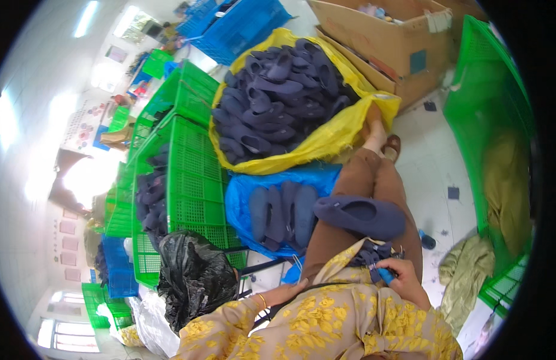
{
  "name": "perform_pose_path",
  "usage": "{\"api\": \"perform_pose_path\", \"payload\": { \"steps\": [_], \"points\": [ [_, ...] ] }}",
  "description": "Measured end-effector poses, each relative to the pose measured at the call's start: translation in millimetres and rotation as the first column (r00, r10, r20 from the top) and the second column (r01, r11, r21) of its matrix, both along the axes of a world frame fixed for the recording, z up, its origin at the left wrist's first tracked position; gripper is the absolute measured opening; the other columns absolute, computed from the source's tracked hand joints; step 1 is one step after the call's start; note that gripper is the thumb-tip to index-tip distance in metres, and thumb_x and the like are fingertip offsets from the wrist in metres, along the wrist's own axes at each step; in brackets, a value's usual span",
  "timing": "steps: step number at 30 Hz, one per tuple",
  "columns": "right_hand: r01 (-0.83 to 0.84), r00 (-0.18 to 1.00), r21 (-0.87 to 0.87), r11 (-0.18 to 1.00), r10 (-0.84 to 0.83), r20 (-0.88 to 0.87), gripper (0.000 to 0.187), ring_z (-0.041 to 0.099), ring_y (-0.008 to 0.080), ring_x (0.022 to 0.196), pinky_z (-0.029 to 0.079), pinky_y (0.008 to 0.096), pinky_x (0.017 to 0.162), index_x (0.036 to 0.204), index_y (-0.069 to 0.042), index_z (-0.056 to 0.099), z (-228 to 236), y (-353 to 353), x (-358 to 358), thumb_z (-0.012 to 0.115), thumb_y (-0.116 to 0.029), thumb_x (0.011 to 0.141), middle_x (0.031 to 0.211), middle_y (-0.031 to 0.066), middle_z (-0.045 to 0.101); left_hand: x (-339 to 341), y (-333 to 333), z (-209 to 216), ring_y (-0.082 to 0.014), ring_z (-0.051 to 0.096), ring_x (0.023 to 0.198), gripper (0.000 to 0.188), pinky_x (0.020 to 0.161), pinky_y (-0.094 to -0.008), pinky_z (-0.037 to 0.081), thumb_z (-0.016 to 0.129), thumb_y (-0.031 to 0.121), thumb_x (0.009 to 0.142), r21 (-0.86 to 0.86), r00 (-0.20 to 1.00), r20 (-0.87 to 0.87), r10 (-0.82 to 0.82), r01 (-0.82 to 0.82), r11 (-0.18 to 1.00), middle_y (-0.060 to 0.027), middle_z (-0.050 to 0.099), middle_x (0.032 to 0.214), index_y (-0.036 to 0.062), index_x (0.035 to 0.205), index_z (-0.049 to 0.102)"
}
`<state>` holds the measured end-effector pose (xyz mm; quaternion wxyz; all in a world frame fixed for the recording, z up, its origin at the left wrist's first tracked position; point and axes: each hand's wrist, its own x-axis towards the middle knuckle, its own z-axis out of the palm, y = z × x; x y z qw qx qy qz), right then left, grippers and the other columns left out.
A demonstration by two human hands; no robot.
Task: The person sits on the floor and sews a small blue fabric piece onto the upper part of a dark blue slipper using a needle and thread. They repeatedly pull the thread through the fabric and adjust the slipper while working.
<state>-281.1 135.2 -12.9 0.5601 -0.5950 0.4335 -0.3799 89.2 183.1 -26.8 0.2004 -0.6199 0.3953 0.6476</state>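
My right hand (403, 281) is closed, pinching a small dark navy piece (374, 274) over my lap; something bright blue shows at its fingers. Just beyond it lies a bunch of similar navy pieces (369, 253) on the patterned cloth. Across my thighs rests a single navy shoe (361, 216), its opening facing up. My left hand (281, 294), with a bangle at the wrist, lies against the side of my lap, fingers stretched out and nothing seen in them. To the left of my legs, several navy shoes (282, 213) stand side by side on blue plastic sheeting (239, 193).
Beyond my knees stands a yellow sack (272, 163) heaped with navy shoes (278, 102). Green crates (197, 174) and a black plastic bag (194, 276) are at left. A cardboard box (404, 54) and blue crate (242, 33) stand at the back, a green crate (482, 102) at right.
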Motion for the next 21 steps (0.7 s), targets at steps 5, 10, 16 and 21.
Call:
{"api": "perform_pose_path", "payload": {
  "steps": [5,10,16,21],
  "points": [
    [0.076,0.992,-0.108,0.991,-0.087,-0.096,0.026,0.066,0.0219,0.075,0.05,0.0301,0.067,0.103,-0.003,0.066,12,-12,-15,0.06,0.003,0.078,0.09,0.0148,0.069,-17,-40,16,-0.0392,0.063,0.078,0.031,0.067,-0.0477,0.05,0.06,0.033,0.092,-0.571,0.84,0.423,-0.339,0.538,0.621,-0.019,0.064,0.087,0.0029,0.095,0.065],
    [0.162,0.978,-0.124,0.979,-0.176,-0.112,0.029,0.066,0.0218,0.075,0.05,0.03,0.067,0.107,-0.005,0.065,31,-31,-7,0.06,0.003,0.08,0.09,0.0142,0.068,-96,-99,53,-0.011,0.061,0.087,0.022,0.075,-0.0251,0.051,0.061,0.006,0.092,-0.755,0.882,-0.454,0.124,-0.455,0.472,-0.0055,0.065,0.107,0.0007,0.113,0.063],
    [0.117,0.983,-0.173,0.978,-0.139,-0.117,0.036,0.067,0.0273,0.08,0.052,0.0329,0.069,0.109,-0.009,0.064,30,-22,6,0.06,0.006,0.076,0.093,0.013,0.068,-146,-118,71,-0.0105,0.058,0.091,0.044,0.08,-0.0251,0.049,0.055,0.002,0.094,-0.339,0.595,-0.801,0.069,-0.545,0.767,-0.005,0.056,0.115,0.0043,0.137,0.049],
    [0.016,0.99,-0.221,0.975,-0.047,-0.135,0.047,0.067,0.033,0.087,0.054,0.0358,0.074,0.11,-0.009,0.064,30,-17,10,0.055,0.009,0.068,0.099,0.0131,0.068,-146,-117,71,-0.0103,0.056,0.086,0.045,0.08,-0.025,0.047,0.053,-0.001,0.093,-0.193,0.502,-0.855,0.126,-0.535,0.823,-0.0049,0.056,0.112,0.0041,0.138,0.049]
  ]
}}
